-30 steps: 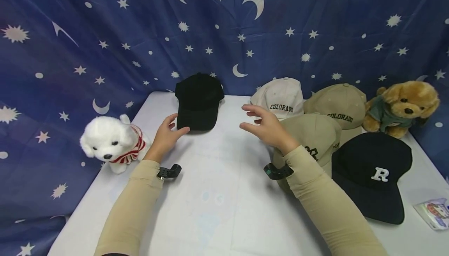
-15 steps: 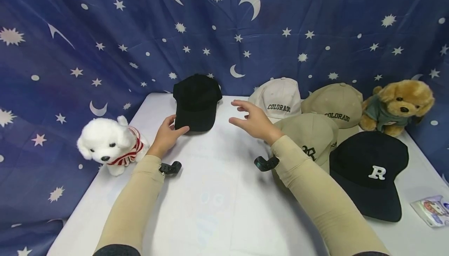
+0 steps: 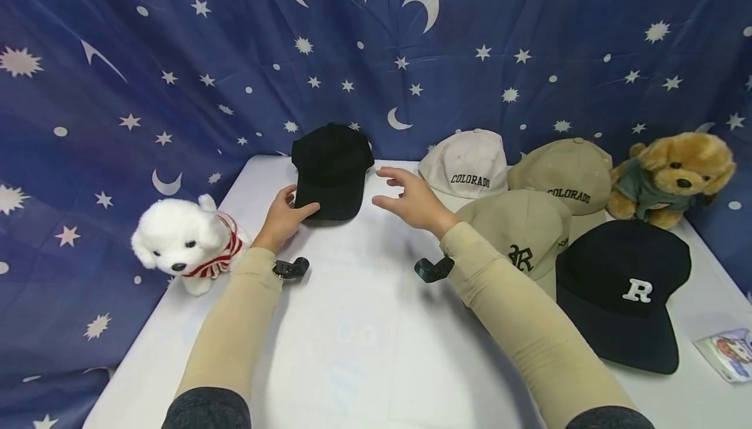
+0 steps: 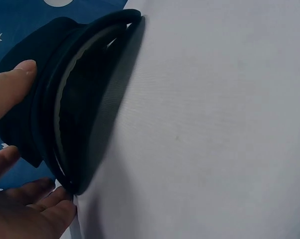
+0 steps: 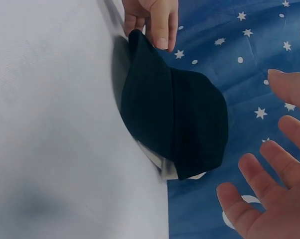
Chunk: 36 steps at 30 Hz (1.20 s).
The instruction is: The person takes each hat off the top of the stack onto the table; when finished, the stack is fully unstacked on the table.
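Note:
A plain black cap point(image 3: 332, 174) sits near the back edge of the table, brim toward me. My left hand point(image 3: 282, 219) is at the brim's left side, thumb over the front edge and fingers beside the rim. In the left wrist view, the fingertips point(image 4: 60, 199) are right at a brim corner and the thumb overlaps the black cap point(image 4: 33, 107). To the right of the cap, my right hand point(image 3: 416, 199) hovers with thumb and fingers spread, apart from it. The right wrist view shows those fingers point(image 5: 274, 169) holding nothing.
White plush dog point(image 3: 176, 236) at left. On the right are a white cap point(image 3: 470, 161), two tan caps point(image 3: 566, 171), a dark cap with an R point(image 3: 623, 285), a brown plush dog point(image 3: 681, 171) and a small packet point(image 3: 728, 354). A blue star curtain point(image 3: 352, 57) hangs behind.
My right hand has moved left, away from the white cap and toward the black cap. My left hand has stayed at the brim, its thumb slightly farther over it. The caps have not moved.

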{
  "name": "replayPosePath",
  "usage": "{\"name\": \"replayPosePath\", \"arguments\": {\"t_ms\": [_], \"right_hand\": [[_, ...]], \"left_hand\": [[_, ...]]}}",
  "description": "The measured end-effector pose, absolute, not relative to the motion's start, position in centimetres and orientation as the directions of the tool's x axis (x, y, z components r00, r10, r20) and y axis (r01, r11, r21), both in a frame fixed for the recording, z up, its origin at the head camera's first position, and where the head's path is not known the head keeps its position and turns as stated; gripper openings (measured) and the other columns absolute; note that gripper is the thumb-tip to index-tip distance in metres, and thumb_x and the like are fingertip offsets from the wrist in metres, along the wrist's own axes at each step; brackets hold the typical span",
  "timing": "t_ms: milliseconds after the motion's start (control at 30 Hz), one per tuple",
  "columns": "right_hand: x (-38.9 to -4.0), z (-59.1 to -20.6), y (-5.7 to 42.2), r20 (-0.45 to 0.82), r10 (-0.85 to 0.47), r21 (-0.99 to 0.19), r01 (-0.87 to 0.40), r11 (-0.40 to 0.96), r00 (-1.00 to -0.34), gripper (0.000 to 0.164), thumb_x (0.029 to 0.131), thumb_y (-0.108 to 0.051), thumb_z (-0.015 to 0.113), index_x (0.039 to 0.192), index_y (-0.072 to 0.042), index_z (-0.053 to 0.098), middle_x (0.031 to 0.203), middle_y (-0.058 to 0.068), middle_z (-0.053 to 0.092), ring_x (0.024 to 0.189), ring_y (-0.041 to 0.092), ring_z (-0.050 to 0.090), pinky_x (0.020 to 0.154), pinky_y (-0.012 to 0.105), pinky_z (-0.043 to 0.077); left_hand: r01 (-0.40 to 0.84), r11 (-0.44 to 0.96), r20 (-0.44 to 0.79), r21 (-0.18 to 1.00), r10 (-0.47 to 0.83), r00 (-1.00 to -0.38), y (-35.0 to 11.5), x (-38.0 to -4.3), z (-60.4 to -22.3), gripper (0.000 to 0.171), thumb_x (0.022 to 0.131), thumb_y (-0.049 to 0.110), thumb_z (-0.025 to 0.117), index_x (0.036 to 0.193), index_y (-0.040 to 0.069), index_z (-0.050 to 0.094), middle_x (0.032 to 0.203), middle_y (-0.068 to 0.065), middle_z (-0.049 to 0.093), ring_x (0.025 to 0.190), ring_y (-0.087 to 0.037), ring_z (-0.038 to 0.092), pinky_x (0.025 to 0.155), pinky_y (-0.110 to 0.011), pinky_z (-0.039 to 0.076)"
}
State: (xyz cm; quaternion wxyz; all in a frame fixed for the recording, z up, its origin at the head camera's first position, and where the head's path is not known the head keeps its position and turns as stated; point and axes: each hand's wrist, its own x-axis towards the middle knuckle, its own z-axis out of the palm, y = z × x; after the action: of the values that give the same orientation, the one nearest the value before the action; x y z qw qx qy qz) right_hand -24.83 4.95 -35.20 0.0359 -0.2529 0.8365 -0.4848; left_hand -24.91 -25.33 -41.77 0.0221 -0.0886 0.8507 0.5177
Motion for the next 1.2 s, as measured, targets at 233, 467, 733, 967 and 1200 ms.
{"name": "replayPosePath", "arguments": {"t_ms": [233,467,733,967,1200], "right_hand": [[-25.3,-35.3,4.3,0.144,-0.457,-0.826,-0.361,0.433,-0.878,0.057,0.093,-0.022,0.072,0.144,-0.006,0.052,0.148,0.007,0.049,0.131,0.027,0.049,0.102,0.042,0.045],[-25.6,-35.2,4.0,0.133,-0.448,-0.829,-0.347,0.439,-0.884,0.057,0.092,-0.021,0.072,0.144,-0.008,0.052,0.148,0.005,0.050,0.130,0.027,0.050,0.098,0.040,0.048],[-25.8,-36.0,3.9,0.106,-0.422,-0.850,-0.302,0.432,-0.900,0.059,0.091,-0.021,0.073,0.145,-0.008,0.051,0.147,0.005,0.051,0.129,0.027,0.051,0.098,0.039,0.048],[-26.2,-36.5,3.9,0.076,-0.417,-0.851,-0.277,0.446,-0.906,0.059,0.091,-0.021,0.073,0.145,-0.010,0.051,0.148,0.005,0.050,0.130,0.027,0.050,0.098,0.041,0.048],[-26.9,-36.9,3.5,0.055,-0.419,-0.853,-0.261,0.453,-0.906,0.059,0.091,-0.023,0.073,0.145,-0.010,0.052,0.147,0.004,0.050,0.129,0.027,0.051,0.097,0.040,0.048]], "left_hand": [[-0.194,0.462,-0.160,0.865,-0.113,-0.981,-25.5,-25.2,-41.8,0.096,0.091,0.038,0.074,0.159,0.005,0.015,0.159,-0.023,0.025,0.145,-0.033,0.028,0.117,-0.044,0.025],[-0.202,0.451,-0.175,0.869,-0.102,-0.979,-25.6,-25.2,-42.0,0.101,0.092,0.039,0.073,0.160,0.003,0.006,0.158,-0.023,0.026,0.144,-0.033,0.031,0.116,-0.044,0.027],[-0.199,0.474,-0.176,0.858,-0.092,-0.980,-25.5,-25.5,-42.5,0.097,0.092,0.035,0.073,0.159,0.002,0.012,0.160,-0.022,0.025,0.145,-0.033,0.027,0.118,-0.043,0.021],[-0.214,0.488,-0.220,0.847,-0.045,-0.974,-25.5,-25.2,-41.9,0.101,0.092,0.031,0.074,0.159,0.003,0.004,0.164,-0.020,0.014,0.149,-0.032,0.017,0.120,-0.044,0.014],[-0.228,0.455,-0.246,0.861,-0.020,-0.969,-25.7,-25.3,-41.5,0.105,0.089,0.025,0.077,0.159,0.005,0.001,0.163,-0.020,0.015,0.148,-0.033,0.019,0.120,-0.046,0.014]]}}
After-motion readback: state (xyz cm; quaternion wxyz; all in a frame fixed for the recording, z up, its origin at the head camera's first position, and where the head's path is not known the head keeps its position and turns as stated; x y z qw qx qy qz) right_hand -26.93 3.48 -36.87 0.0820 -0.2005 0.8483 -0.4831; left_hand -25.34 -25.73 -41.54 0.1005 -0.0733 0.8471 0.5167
